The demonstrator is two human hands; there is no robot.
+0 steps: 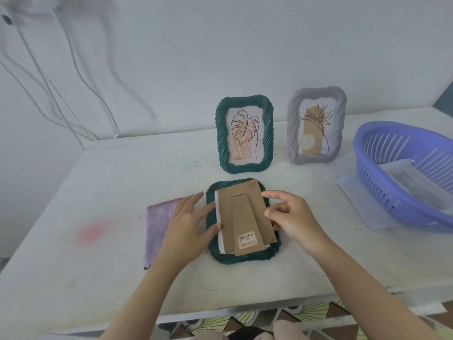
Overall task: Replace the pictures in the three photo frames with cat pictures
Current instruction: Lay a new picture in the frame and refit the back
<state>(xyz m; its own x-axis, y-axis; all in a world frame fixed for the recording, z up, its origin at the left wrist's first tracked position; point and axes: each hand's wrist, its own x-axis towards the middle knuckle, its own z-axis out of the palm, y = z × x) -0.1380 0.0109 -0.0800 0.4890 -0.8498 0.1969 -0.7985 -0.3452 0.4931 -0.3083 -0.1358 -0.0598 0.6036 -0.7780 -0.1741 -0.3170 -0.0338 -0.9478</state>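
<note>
A dark green photo frame (241, 257) lies face down in front of me on the white table (110, 173). Its brown cardboard backing (245, 217) with a barcode sticker sits askew on it, and a white sheet edge (219, 224) shows along the left. My left hand (188, 222) rests on the frame's left side with straight fingers, the thumb touching the backing's edge. My right hand (291, 214) pinches the backing's right edge. Behind stand a second green frame (245, 133) with a leaf drawing and a grey frame (316, 125) with a flower drawing.
A purple plastic basket (367, 153) sits at the right, holding a pale sheet; another pale sheet (353, 190) lies under it. A pinkish picture (157, 224) lies left of my left hand. White cables (73, 106) hang on the wall at the left.
</note>
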